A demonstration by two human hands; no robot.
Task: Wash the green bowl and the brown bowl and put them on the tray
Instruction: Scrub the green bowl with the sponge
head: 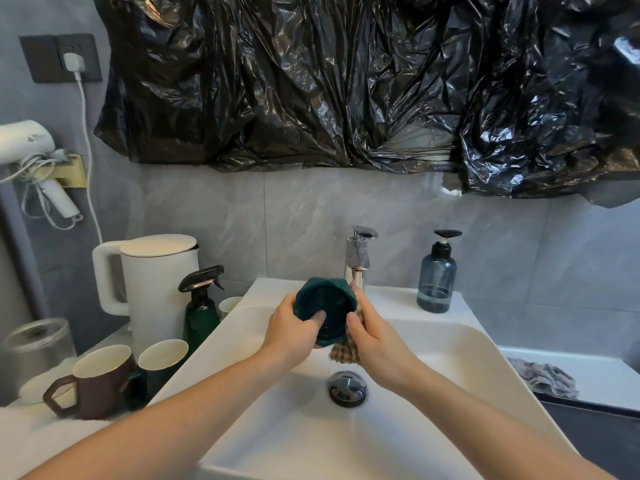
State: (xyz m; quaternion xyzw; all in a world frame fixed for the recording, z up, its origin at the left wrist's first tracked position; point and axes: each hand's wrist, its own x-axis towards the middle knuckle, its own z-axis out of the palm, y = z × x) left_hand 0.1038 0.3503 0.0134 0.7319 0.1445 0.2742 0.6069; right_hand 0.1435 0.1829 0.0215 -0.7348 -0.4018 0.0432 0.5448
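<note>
My left hand (289, 329) grips the dark green bowl (325, 306) above the white sink (460, 344), thumb inside the rim, its opening turned toward me. My right hand (375, 344) holds a tan checked cloth (343, 353) against the bowl's right outer side. A brown cup with an angular handle (93, 382) stands on the counter at the left, beside a dark green cup (161, 365). No tray is in view.
The chrome tap (356, 258) rises just behind the bowl, with the drain plug (347, 388) below. A blue soap dispenser (437, 273) stands at the right. A white kettle (156, 289), a green spray bottle (201, 306) and a glass jar (38, 341) crowd the left counter. A grey rag (543, 375) lies at the right.
</note>
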